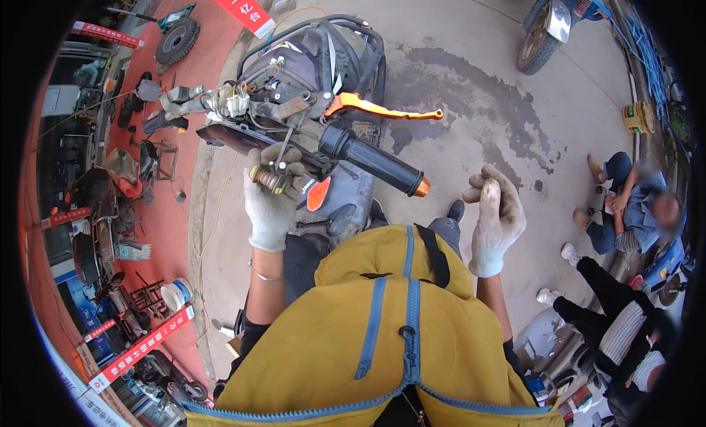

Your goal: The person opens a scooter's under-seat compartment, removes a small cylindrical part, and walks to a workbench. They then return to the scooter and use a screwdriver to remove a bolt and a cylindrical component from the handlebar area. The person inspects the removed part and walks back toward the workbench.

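Gloved in white with a dirty grey palm, my left hand (271, 214) is closed around a hand tool (268, 179) with a ribbed, amber-brown grip. The tool's thin metal shaft points up toward the handlebar clamp area of a partly stripped motorbike (298, 67). Just right of it is a black handlebar grip (371, 161) with an orange end, below an orange brake lever (382, 109). Apart from the bike, to the right of that grip, my right hand (496, 217) is raised with its gloved fingers curled together. Whatever is in those fingers, if anything, is hidden.
Loose wires and connectors (237, 102) hang out around the bike's handlebar. An orange reflector (318, 194) sits close to my left hand. Two people sit at the right, one in a blue shirt (647, 214). A white bucket (176, 294) and motorbike parts line the left.
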A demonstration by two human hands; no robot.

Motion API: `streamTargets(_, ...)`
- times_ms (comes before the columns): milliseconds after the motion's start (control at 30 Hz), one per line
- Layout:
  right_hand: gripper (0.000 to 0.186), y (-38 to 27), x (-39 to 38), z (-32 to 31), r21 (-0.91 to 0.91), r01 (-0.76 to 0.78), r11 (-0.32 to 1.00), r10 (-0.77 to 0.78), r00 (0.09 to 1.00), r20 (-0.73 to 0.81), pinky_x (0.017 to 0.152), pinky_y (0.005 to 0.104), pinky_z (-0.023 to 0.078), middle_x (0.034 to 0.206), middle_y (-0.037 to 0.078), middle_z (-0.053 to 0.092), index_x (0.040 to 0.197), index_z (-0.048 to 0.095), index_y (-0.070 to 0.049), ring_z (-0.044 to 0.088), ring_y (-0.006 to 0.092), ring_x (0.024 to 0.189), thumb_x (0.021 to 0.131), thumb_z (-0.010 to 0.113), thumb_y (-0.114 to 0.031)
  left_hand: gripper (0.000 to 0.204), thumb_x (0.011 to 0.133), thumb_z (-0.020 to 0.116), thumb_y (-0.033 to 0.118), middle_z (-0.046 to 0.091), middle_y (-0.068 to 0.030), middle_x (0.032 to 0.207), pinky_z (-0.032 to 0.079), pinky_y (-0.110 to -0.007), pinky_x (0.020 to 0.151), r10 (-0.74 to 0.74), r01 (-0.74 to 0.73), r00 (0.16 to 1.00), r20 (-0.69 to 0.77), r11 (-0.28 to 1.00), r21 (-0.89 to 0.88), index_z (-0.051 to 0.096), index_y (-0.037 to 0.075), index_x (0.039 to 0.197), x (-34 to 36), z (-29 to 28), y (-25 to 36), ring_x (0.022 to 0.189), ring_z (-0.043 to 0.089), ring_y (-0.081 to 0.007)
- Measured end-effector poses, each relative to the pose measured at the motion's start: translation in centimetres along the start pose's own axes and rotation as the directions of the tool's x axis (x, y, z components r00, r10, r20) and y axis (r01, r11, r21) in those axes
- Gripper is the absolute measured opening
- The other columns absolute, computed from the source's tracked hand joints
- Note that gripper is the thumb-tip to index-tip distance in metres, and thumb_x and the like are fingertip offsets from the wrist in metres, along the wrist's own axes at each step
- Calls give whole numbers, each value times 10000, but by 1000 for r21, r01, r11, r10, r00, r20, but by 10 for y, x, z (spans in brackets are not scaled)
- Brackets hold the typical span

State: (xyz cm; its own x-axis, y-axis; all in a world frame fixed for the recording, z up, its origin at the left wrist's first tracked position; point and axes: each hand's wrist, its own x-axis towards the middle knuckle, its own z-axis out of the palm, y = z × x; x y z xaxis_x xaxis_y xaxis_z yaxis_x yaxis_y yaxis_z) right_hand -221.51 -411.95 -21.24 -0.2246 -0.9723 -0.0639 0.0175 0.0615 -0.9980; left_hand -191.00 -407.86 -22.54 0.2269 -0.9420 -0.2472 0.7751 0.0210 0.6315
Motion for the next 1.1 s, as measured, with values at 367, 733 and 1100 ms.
streamTargets(367, 292, 39, 117, -191, -111, -191, 975, 177, 977, -120, 682, 253, 469, 807, 84, 630, 1091, 594, 66, 554, 96, 657, 957, 502, -176, 635, 859, 576, 486, 557, -173, 1137, 508, -355, 883, 292, -389, 821, -491, 915, -105, 462, -49, 1180, -22, 39, -58, 1014, 583, -262)
streamTargets(733, 300, 63, 257, -164, -88, -354, 931, 365, 902, 230, 631, 249, 472, 826, 88, 625, 1094, 584, 71, 561, 108, 658, 954, 509, -183, 630, 890, 452, 550, 536, -138, 1189, 425, -426, 957, 406, -400, 622, -669, 900, 173, 462, 44, 1265, 5, 85, -78, 1069, 536, -261)
streamTargets(1100, 311, 42, 428, -41, -212, -160, 964, 254, 787, 562, 605, 242, 476, 819, 85, 616, 1083, 580, 73, 559, 100, 653, 958, 507, -202, 487, 944, 428, 428, 569, -113, 1158, 435, -372, 977, 621, -625, 356, -699, 714, 316, 467, 47, 1244, 39, 121, -95, 1052, 566, -235)
